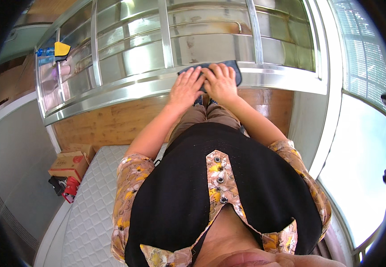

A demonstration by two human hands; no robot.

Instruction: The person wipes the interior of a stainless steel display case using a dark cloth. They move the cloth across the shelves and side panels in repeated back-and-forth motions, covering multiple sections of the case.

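Note:
A folded dark grey cloth (238, 74) lies over the front rail of a metal-framed structure with shiny panels (132, 60). My left hand (186, 87) rests on the cloth's left part, fingers pointing away from me. Beside it, my right hand (222, 81) holds the cloth's right part, its fingers curled over it. The two hands touch or nearly touch at the index fingers. Parts of the cloth are hidden beneath both palms. The bright metal front rail (129, 88) runs left and right of the cloth.
A yellow and dark cloth (61, 50) hangs at the frame's left, near a blue plastic bottle (46, 51). A white quilted mattress (89, 200) lies at lower left beside cardboard boxes (70, 163) and a red bag (71, 187). To the right is a bright window (359, 160).

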